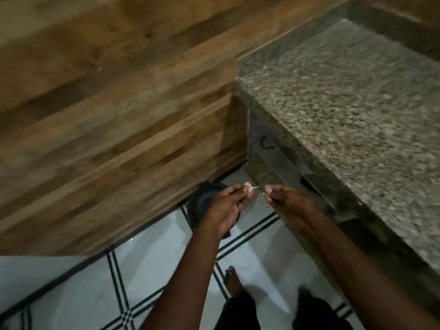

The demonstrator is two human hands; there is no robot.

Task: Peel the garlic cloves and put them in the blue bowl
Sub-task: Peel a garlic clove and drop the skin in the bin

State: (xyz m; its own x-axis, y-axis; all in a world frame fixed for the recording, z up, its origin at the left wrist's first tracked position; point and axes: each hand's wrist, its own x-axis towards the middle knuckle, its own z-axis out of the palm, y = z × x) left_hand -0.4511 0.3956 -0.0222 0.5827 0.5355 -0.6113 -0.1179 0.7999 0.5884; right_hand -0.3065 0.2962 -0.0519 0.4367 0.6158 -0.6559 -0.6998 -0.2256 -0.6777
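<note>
Over blurred floor, left hand point(225, 206) pinching garlic clove point(82, 186) (indistinct), right hand point(287, 201) pinching skin

Both hands, the left hand point(222, 206) and the right hand point(285, 201), hover over open tiled floor point(152, 270), free toward six o'clock. A wooden wall point(114, 129) blocks from nine to twelve o'clock. A granite counter point(345, 110) blocks from one to four o'clock, and a dark round object point(202, 198) sits beneath the left hand.

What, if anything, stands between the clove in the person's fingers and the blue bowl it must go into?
Cannot say: no blue bowl is in view. The left hand pinches the garlic clove, the right hand a scrap of skin, above a dark bin on the floor.
</note>
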